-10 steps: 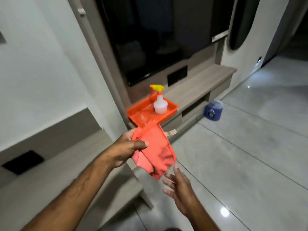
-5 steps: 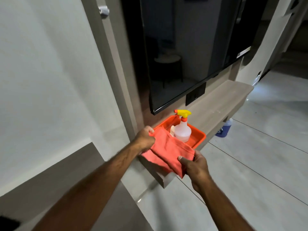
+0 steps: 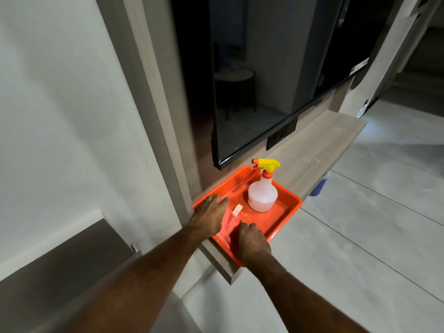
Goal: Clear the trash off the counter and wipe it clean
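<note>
Spray bottle (image 3: 262, 195) beside cloth (image 3: 228, 224) in tray (image 3: 286, 213)

**A living room in a home**

A large dark flat screen (image 3: 276, 92) hangs on a panelled wall above a long, low wood-grain counter (image 3: 319, 143), the usual set-up of a television unit. The screen's glass reflects a small round side table. A black socket plate (image 3: 281, 136) sits in the panel just below the screen. The floor (image 3: 360, 236) is laid in big pale glossy tiles, and plain white walls (image 3: 60, 104) flank the unit.
</note>
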The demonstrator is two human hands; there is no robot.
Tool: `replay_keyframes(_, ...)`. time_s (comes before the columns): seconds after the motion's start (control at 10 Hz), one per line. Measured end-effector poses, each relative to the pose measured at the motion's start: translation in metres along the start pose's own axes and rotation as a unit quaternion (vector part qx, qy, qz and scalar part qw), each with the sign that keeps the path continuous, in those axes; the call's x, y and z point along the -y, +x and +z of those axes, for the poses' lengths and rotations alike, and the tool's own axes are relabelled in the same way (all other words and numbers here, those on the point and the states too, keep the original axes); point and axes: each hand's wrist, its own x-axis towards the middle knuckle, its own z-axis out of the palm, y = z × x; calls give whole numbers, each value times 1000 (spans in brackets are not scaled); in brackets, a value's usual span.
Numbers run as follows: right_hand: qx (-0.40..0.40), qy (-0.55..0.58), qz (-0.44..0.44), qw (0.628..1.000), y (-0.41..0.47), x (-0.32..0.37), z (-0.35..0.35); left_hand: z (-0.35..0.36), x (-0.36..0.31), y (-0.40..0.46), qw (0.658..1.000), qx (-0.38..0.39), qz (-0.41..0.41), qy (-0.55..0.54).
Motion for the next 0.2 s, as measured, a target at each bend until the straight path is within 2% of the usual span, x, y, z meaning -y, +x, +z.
replay_keyframes(0.1, -27, -84, -34, 995, -10, -2, -16, -18, -10, -24, 998, -4, 55, 43)
replay_keyframes(0.2, -71, -98, -62, 991, -28, -1, -39, -58, -21, -54, 991, -53, 76, 93)
